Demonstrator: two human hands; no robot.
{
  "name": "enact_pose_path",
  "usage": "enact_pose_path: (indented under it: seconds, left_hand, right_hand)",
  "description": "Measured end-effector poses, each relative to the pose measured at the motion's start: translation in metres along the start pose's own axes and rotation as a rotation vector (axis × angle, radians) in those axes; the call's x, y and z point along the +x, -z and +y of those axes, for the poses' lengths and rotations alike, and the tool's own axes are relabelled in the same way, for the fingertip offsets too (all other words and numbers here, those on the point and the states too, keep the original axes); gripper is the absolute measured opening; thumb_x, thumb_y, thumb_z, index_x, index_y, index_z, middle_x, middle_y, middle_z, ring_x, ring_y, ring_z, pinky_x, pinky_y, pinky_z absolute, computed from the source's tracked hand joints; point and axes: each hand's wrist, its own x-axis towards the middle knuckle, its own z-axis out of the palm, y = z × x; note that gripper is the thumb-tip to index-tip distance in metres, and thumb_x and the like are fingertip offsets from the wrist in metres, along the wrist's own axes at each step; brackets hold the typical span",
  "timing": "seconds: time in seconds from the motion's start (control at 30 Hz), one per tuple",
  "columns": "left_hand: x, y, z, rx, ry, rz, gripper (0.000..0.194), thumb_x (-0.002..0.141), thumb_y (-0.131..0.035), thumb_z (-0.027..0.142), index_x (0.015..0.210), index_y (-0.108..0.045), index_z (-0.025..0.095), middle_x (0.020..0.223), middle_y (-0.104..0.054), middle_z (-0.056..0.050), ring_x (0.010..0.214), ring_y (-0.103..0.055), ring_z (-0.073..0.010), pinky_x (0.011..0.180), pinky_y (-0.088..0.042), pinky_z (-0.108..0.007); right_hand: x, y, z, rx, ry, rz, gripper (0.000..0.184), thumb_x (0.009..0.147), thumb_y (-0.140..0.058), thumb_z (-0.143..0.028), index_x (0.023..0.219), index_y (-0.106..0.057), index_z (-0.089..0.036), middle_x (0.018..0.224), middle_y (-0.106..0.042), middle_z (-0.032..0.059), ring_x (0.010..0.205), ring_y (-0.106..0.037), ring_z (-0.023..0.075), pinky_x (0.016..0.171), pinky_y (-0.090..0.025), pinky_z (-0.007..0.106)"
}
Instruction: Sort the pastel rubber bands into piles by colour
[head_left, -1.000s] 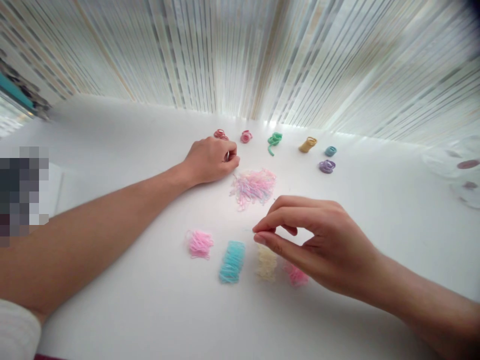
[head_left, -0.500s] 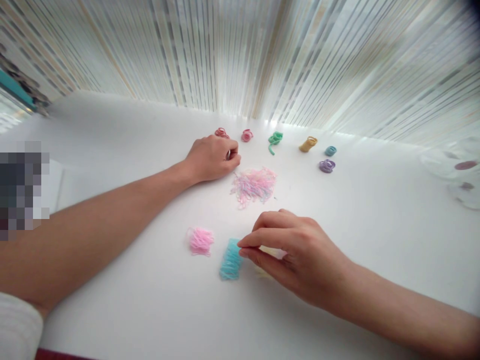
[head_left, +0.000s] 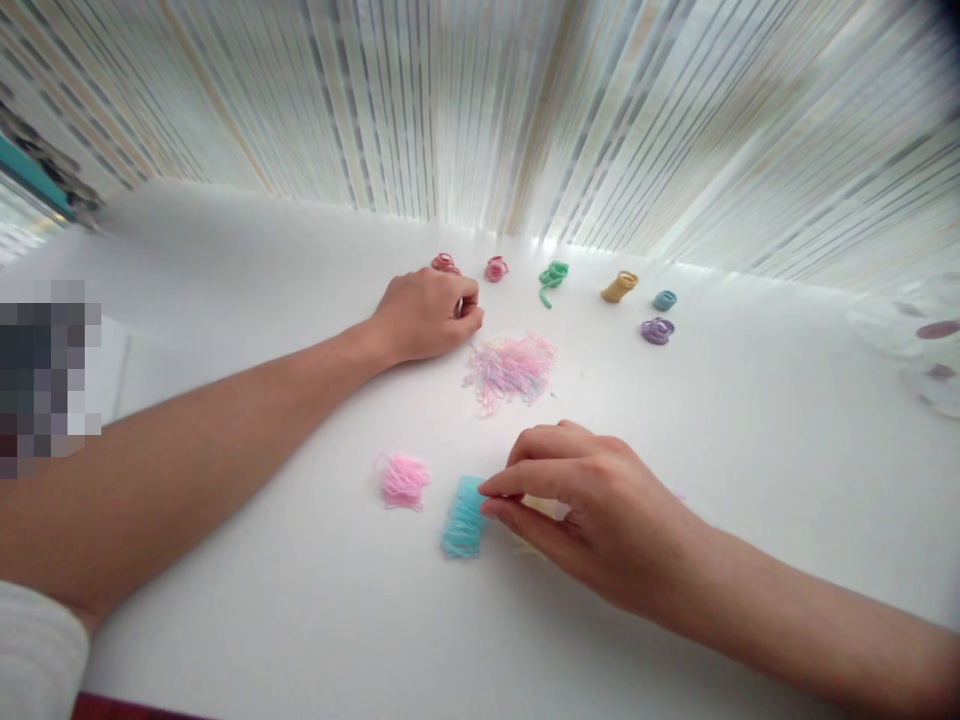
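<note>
My right hand has its thumb and index fingertips pinched together at the upper right edge of a neat row of light-blue thin bands. Whatever may be between those fingertips is too small to make out. Partly hidden behind the hand lie some pale yellow bands. To the left is a small heap of pink bands. My left hand rests on the table with loosely curled fingers, and no object shows in them. Just beside it spreads a loose pile of mixed pink and lilac bands.
Along the back of the white table sit coiled cords: red, pink, green, yellow, blue and purple. A striped string curtain hangs behind. Clear round items are at the right.
The whole view has shifted very slightly. Both hands keep nearly the same pose, the right one still pinching at the blue row's edge.
</note>
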Motion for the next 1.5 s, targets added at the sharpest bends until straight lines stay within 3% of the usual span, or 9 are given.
enact_pose_path:
  seconds: [0.7,0.87,1.03,1.23,1.5]
  left_hand:
    - [-0.002,0.005,0.003,0.022,0.025,-0.039,0.023,0.096,-0.058,0.038,0.086,-0.072,0.022,0.092,-0.081,-0.005,0.087,-0.072,-0.0262,0.073,-0.042,-0.036]
    - [-0.002,0.006,0.002,0.020,0.024,-0.041,0.024,0.095,-0.055,0.039,0.084,-0.069,0.023,0.091,-0.080,-0.005,0.083,-0.070,-0.0252,0.070,-0.039,-0.036]
    - [-0.003,0.006,0.001,0.020,0.013,-0.050,0.024,0.095,-0.054,0.039,0.083,-0.068,0.022,0.091,-0.080,-0.005,0.084,-0.070,-0.0247,0.068,-0.037,-0.035]
    - [-0.003,0.008,0.002,0.013,0.007,-0.043,0.024,0.093,-0.054,0.038,0.081,-0.067,0.023,0.088,-0.079,-0.005,0.079,-0.068,-0.0230,0.066,-0.035,-0.035]
    - [-0.002,0.008,0.003,0.034,0.019,-0.036,0.023,0.094,-0.057,0.037,0.083,-0.072,0.023,0.089,-0.081,-0.005,0.081,-0.071,-0.0243,0.068,-0.042,-0.035]
  right_hand:
    - [0.005,0.017,0.001,-0.014,-0.069,0.032,0.015,0.100,-0.075,-0.014,0.093,-0.088,-0.019,0.081,-0.079,0.0008,0.073,-0.071,0.0138,0.068,-0.050,0.028]
    - [0.010,0.028,0.003,-0.030,-0.098,0.048,0.018,0.101,-0.073,-0.015,0.093,-0.088,-0.019,0.081,-0.080,0.0018,0.072,-0.071,0.0132,0.061,-0.048,0.026]
    - [0.015,0.046,0.026,-0.089,-0.195,0.125,0.018,0.099,-0.072,-0.016,0.091,-0.087,-0.020,0.078,-0.079,0.0006,0.058,-0.062,0.0100,0.058,-0.047,0.025]
    - [0.017,0.052,0.066,-0.094,-0.341,0.203,0.015,0.093,-0.075,-0.019,0.085,-0.088,-0.021,0.069,-0.077,0.0002,0.060,-0.058,0.0128,0.059,-0.044,0.028]
    - [0.017,0.038,0.070,-0.016,-0.325,0.145,0.016,0.093,-0.074,-0.024,0.085,-0.088,-0.018,0.069,-0.074,0.0019,0.060,-0.054,0.0126,0.059,-0.042,0.028]
